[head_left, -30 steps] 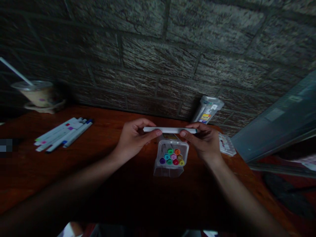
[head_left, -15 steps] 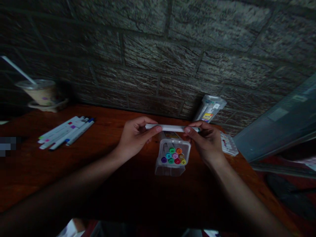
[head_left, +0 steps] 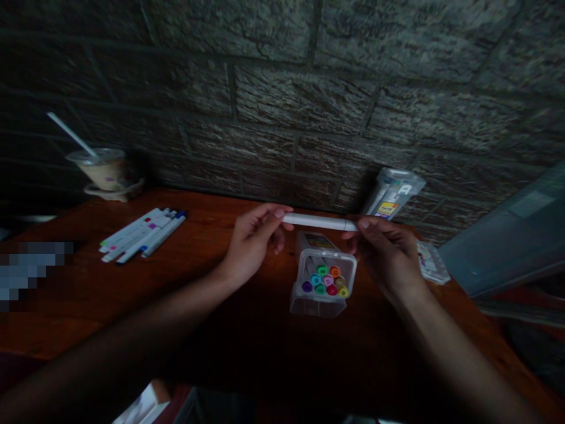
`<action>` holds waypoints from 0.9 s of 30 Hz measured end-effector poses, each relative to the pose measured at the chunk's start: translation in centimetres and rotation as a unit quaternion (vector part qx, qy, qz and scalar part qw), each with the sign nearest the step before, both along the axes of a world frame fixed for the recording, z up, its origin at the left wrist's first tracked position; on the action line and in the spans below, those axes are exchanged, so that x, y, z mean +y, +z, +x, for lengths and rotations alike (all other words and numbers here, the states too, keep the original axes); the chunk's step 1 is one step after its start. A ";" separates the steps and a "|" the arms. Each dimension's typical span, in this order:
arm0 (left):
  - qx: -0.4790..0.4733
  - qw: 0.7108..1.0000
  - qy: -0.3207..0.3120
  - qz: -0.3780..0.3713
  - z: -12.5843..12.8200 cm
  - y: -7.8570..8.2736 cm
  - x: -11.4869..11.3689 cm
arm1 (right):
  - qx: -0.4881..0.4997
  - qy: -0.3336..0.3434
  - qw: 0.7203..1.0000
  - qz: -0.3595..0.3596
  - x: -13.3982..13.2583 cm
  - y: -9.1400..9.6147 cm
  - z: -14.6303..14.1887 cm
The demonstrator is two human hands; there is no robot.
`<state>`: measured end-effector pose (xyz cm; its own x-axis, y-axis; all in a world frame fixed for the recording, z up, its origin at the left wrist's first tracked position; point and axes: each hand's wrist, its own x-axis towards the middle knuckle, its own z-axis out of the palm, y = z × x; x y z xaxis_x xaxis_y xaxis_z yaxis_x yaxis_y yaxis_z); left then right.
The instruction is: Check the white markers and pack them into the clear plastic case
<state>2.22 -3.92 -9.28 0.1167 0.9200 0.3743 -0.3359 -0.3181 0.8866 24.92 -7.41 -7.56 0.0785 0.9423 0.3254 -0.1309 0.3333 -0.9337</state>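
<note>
A white marker (head_left: 315,221) is held level above the table between both hands. My left hand (head_left: 253,238) pinches its left end between thumb and fingers. My right hand (head_left: 388,250) grips the right end, its fingertips covering that tip. Below the marker stands a clear plastic case (head_left: 318,306), open toward me. Inside it are several markers (head_left: 328,281) with coloured, numbered ends: green, orange, blue, pink, purple, red and yellow.
On the left of the wooden table (head_left: 212,224) lies a pile of white markers (head_left: 143,235). Behind it is a drink cup with a straw (head_left: 103,171). A second clear case (head_left: 392,194) leans by the brick wall, and a clear lid (head_left: 433,263) lies at right.
The view has shifted, so the table's things appear farther right. My hands have slid along the marker toward its ends; the left now holds only the tip and the right covers the other end.
</note>
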 end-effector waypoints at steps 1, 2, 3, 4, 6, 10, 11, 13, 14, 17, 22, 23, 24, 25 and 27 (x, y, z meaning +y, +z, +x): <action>-0.009 1.000 -0.006 -0.002 0.0 0.0 0.0 | 0.006 0.002 1.000 -0.003 0.0 0.0 0.0; -0.018 1.000 -0.011 -0.004 0.0 -0.1 0.0 | 0.012 0.003 1.000 -0.005 0.0 0.0 0.0; -0.025 1.000 -0.017 -0.006 0.0 -0.1 0.0 | 0.019 0.004 1.000 -0.008 0.0 0.1 0.0; -0.031 0.999 -0.022 -0.008 -0.1 -0.2 0.0 | 0.026 0.004 1.000 -0.012 0.0 0.1 0.0; -0.039 0.999 -0.028 -0.013 -0.1 -0.2 0.0 | 0.035 0.006 0.999 -0.023 -0.1 0.3 0.0; -0.044 0.998 -0.043 -0.024 -0.2 -0.1 0.0 | 0.056 0.009 0.997 -0.049 -0.3 0.7 0.0; -0.046 0.997 -0.047 -0.027 -0.3 -0.1 0.0 | 0.063 0.009 0.997 -0.053 -0.3 0.8 0.0; -0.053 0.997 -0.054 -0.028 -0.3 0.0 0.0 | 0.075 0.008 0.995 -0.062 -0.4 0.9 0.0; -0.056 0.996 -0.057 -0.029 -0.3 0.0 0.0 | 0.080 0.008 0.995 -0.067 -0.4 0.9 0.1; -0.065 0.995 -0.066 -0.031 -0.3 0.0 0.0 | 0.086 0.004 0.993 -0.077 -0.4 0.9 0.1; -0.089 0.991 -0.092 -0.042 -0.4 -0.3 0.3 | 0.079 -0.006 0.994 -0.082 -0.5 1.2 0.0; -0.094 0.990 -0.096 -0.043 -0.4 -0.3 0.4 | 0.079 -0.006 0.993 -0.082 -0.5 1.2 0.0; -0.096 0.990 -0.098 -0.043 -0.4 -0.4 0.4 | 0.081 -0.006 0.993 -0.084 -0.5 1.3 0.0; -0.097 0.989 -0.099 -0.044 -0.4 -0.4 0.4 | 0.082 -0.006 0.993 -0.085 -0.5 1.3 0.0; -0.094 0.990 -0.097 -0.045 -0.4 -0.4 0.4 | 0.084 -0.006 0.993 -0.084 -0.5 1.3 0.0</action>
<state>1.77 -3.51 -9.66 0.2316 0.9177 0.3229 -0.5445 -0.1528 0.8247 24.95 -7.87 -6.30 0.1292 0.9809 0.1454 -0.2869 0.1773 -0.9414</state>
